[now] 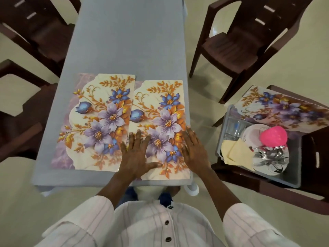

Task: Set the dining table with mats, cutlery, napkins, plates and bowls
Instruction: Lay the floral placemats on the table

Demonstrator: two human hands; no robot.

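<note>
— Pressing flat on the right mat: left hand and right hand, fingers straight and spread, gripping nothing.
— Lying where?
— On the near end of the grey table, left edge touching the left mat.
— And beyond the table?
— Off to the right, on a brown chair: a grey tub holding white plates, a pink bowl, cutlery, yellow napkins and a glass. Across its far rim, a third mat.
</note>
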